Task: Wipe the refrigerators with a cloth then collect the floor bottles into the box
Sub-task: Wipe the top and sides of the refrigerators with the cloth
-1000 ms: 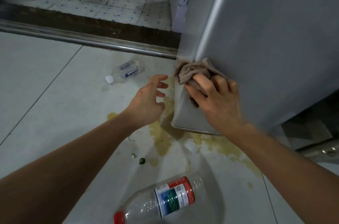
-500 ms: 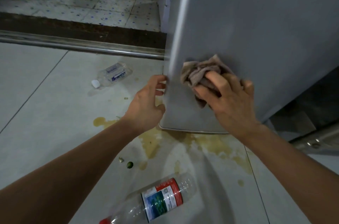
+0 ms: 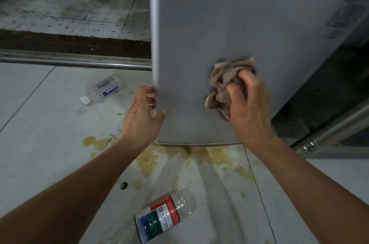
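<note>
One refrigerator (image 3: 229,24) is in view, grey, its door face filling the upper right of the frame. One cloth (image 3: 225,84), brownish and crumpled, lies against the lower part of that door. The right hand (image 3: 249,108) grips the cloth, fingers curled into its folds, and holds it to the door surface. The left hand (image 3: 143,114) grips the left edge of the door near its bottom corner: fingers wrapped round the edge, thumb on the front face.

Two bottles lie on their sides on the pale tiled floor (image 3: 40,144). The small clear bottle (image 3: 103,90), white cap and blue label, rests left of the door, near a metal threshold rail (image 3: 69,62). The large clear bottle (image 3: 159,219), red, white and green label, lies at the bottom of the frame between the two forearms. Neither is touched by a hand.

One yellowish spill (image 3: 179,156) spreads over the floor under the door's lower edge, with smaller patches to its left. One small green round object (image 3: 123,185) sits near the spill. No box can be made out.
</note>
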Action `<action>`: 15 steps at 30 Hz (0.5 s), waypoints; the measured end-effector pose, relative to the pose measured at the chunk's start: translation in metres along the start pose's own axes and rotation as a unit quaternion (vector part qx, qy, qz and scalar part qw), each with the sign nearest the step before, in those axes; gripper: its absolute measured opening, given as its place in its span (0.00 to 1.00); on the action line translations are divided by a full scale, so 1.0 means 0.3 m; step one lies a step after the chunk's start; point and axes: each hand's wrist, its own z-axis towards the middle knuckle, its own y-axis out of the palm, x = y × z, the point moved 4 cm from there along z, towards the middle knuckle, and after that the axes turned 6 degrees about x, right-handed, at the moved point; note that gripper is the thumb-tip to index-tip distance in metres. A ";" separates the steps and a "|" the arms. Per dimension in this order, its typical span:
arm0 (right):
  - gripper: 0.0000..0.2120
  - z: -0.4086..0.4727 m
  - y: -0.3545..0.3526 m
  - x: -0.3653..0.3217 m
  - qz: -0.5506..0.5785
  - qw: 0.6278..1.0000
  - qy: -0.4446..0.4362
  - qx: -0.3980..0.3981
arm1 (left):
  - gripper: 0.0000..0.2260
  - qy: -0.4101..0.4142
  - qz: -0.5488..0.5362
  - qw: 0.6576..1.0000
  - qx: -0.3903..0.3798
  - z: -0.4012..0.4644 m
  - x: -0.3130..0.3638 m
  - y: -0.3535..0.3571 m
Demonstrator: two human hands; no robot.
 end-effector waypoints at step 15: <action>0.12 -0.049 -0.082 0.166 -0.030 0.976 0.214 -0.004 | 0.09 -0.004 -0.027 0.999 0.031 0.005 0.004 0.013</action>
